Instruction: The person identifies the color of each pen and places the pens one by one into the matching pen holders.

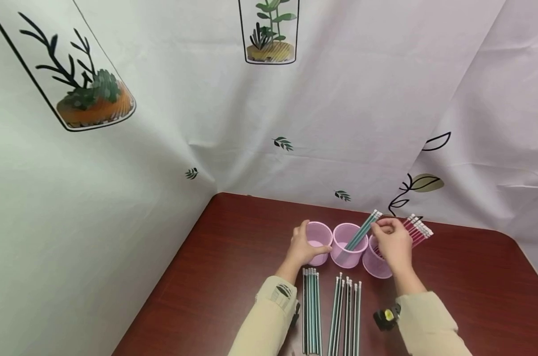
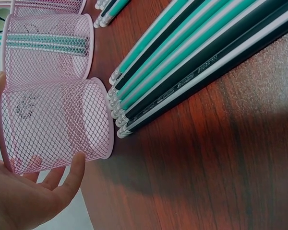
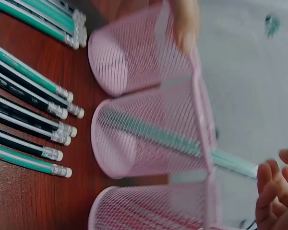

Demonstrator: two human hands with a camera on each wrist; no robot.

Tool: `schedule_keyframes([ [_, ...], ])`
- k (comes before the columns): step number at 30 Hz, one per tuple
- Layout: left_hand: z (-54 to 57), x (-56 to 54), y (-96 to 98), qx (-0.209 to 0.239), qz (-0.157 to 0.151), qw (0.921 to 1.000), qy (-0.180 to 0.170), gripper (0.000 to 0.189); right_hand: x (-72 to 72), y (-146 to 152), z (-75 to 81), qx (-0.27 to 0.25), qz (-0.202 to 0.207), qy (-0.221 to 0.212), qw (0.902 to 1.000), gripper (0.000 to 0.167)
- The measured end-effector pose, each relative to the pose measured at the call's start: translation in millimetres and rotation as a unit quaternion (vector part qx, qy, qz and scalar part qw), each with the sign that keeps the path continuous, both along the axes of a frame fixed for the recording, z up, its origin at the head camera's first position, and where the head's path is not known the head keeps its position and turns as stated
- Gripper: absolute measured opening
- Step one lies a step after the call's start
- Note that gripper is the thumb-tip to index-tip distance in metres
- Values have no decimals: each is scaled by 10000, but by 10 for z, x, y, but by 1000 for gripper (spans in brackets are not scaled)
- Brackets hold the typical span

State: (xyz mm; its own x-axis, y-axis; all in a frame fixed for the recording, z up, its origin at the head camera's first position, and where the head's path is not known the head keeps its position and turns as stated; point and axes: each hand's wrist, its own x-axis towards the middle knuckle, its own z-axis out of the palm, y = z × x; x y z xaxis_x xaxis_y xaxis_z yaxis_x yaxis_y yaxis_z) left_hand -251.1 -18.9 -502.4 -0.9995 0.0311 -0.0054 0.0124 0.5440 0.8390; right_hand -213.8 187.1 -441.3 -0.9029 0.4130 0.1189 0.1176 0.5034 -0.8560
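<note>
Three pink mesh pencil cups stand side by side. My left hand (image 1: 302, 248) grips the left cup (image 2: 57, 127), thumb on the near side and other fingers round the far side. In the middle cup (image 1: 349, 258), a few green pencils (image 1: 364, 230) lean to the right, white eraser ends up. Close beside their upper ends is my right hand (image 1: 394, 243), its fingers loosely bent. The right wrist view shows its fingertips (image 3: 265, 176) right at the eraser ends, with no pencil between thumb and fingers. Red pencils (image 1: 418, 231) lean in the right cup (image 1: 378, 267), partly behind that hand.
In front of the cups, two groups of green and black striped pencils lie on the dark red wooden table (image 1: 198, 291): a left group (image 1: 312, 311) and a more spread right group (image 1: 346, 316). A white patterned cloth (image 1: 295, 109) hangs behind and along the left.
</note>
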Motion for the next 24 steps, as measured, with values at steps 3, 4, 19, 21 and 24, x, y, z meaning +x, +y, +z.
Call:
schedule_keyframes([
  [3, 7, 6, -2, 34, -24, 10000, 0, 104, 160, -75, -13, 215, 499, 37, 9985, 18],
  [4, 10, 8, -3, 53, -19, 10000, 0, 104, 214, -97, -41, 196, 674, 21, 9975, 16],
  [19, -24, -5, -14, 7, 30, 10000, -26, 104, 602, 9, -975, 688, 1471, -1738, 9713, 26],
  [21, -18, -4, -9, 24, 20, 10000, -23, 104, 615, 16, -1000, 674, 1436, -1787, 9710, 26],
  [24, -13, -4, -7, 41, 10, 10000, -23, 104, 617, 9, -1000, 814, 1426, -1741, 9709, 26],
])
